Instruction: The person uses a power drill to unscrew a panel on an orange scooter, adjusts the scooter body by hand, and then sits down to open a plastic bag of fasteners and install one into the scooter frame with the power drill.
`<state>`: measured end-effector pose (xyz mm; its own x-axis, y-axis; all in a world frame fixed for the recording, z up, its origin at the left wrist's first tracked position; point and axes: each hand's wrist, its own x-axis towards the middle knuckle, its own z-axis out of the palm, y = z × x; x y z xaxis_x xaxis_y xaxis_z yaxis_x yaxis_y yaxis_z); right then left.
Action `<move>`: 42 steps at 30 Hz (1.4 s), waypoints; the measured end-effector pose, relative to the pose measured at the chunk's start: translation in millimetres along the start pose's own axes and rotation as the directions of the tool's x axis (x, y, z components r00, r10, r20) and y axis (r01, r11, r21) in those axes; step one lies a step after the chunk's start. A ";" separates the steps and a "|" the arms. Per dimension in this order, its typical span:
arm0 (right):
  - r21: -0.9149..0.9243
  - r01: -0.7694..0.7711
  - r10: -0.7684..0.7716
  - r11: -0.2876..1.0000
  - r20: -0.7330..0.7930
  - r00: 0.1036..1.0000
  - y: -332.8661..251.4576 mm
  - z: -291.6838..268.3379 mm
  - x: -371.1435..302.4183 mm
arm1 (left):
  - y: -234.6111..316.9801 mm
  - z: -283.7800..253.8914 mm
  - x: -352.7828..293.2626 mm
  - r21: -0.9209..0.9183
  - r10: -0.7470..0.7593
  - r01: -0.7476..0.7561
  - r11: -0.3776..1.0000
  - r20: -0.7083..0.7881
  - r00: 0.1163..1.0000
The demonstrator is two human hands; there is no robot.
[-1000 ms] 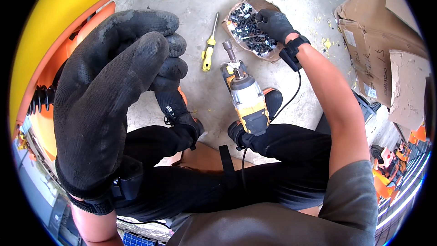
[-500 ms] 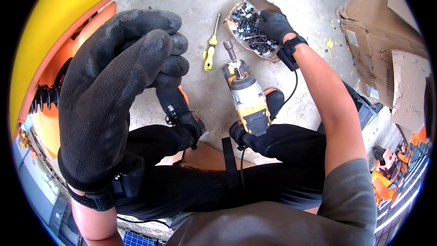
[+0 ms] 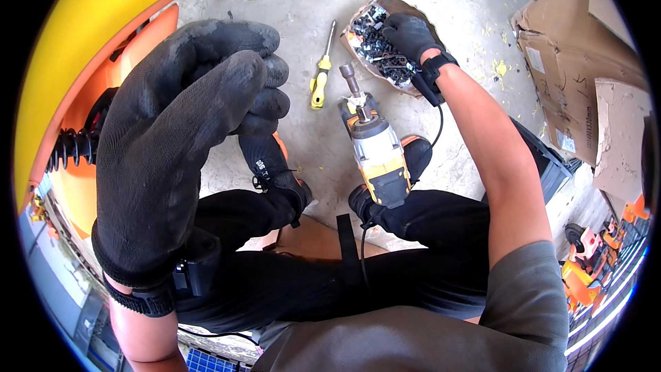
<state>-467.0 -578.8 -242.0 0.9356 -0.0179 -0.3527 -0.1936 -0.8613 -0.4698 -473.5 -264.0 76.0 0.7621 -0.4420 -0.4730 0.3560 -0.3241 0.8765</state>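
Observation:
My left hand (image 3: 186,117), in a black work glove, is raised close on the left. Its fingers curl in toward the thumb; whatever lies inside them is hidden. My right hand (image 3: 410,36), also gloved, reaches into an open cardboard box (image 3: 432,25) of small dark hardware (image 3: 375,41). Its fingers bend down onto the pieces, with the tips hidden. Between my feet and the box is a yellow and black cordless impact wrench (image 3: 375,148), its long socket (image 3: 350,77) pointing away from me. A yellow-handled screwdriver (image 3: 320,79) lies left of the box.
Large cardboard cartons (image 3: 564,69) stand at the right, beside a dark crate (image 3: 540,158). A yellow and orange machine body (image 3: 62,41) with a black coil spring (image 3: 69,150) rises at the left. A cable runs from my right wrist. Yellow scraps dot the concrete floor (image 3: 289,21).
My right hand has shifted slightly left within the box, over the hardware. My left hand stays curled, a little lower and further right in view. The wrench and screwdriver have not moved.

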 end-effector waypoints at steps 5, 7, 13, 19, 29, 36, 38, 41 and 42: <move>-0.142 -0.010 0.017 0.990 0.050 0.999 -8.2 10.5 12.5 | -0.1 3.4 0.4 -0.030 -0.026 0.025 0.999 -0.027 0.999; -0.173 -0.013 0.022 0.985 0.049 0.999 -12.2 10.4 11.5 | -0.7 3.6 0.9 -0.042 -0.026 0.024 0.999 -0.040 0.999; -0.216 -0.028 0.026 0.976 -0.014 1.000 -18.4 10.8 3.4 | -5.0 5.2 4.4 -0.108 -0.027 0.021 0.994 -0.051 0.998; -0.280 0.034 -0.013 0.959 0.078 0.997 -9.9 8.7 5.5 | -6.1 5.6 5.0 -0.100 -0.026 0.021 0.995 -0.051 0.998; -0.195 0.037 -0.034 0.980 0.019 0.999 -0.9 7.5 -1.2 | -8.6 4.7 5.7 -0.090 -0.018 0.016 0.996 -0.022 1.000; -0.196 0.059 -0.043 0.979 0.084 0.995 3.0 3.5 -4.6 | -3.6 7.3 4.2 -0.059 -0.033 0.032 0.998 -0.015 0.999; -0.225 0.044 -0.026 0.973 0.084 0.996 1.2 4.5 -4.5 | -4.8 6.3 5.5 -0.050 -0.015 0.014 0.999 -0.007 1.000; -0.250 0.030 -0.017 0.968 0.052 0.998 -1.3 6.0 -6.9 | -9.7 4.1 5.9 -0.067 -0.003 0.003 0.998 -0.001 1.000; -0.262 0.029 -0.014 0.965 0.058 0.998 -1.3 6.2 -6.8 | -10.5 3.6 6.3 -0.077 -0.001 0.001 0.997 0.002 1.000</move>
<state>-475.0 -574.4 -244.0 0.9197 0.0238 -0.3919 -0.0824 -0.9642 -0.2519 -474.4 -266.4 63.5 0.7609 -0.4431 -0.4740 0.3974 -0.2593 0.8803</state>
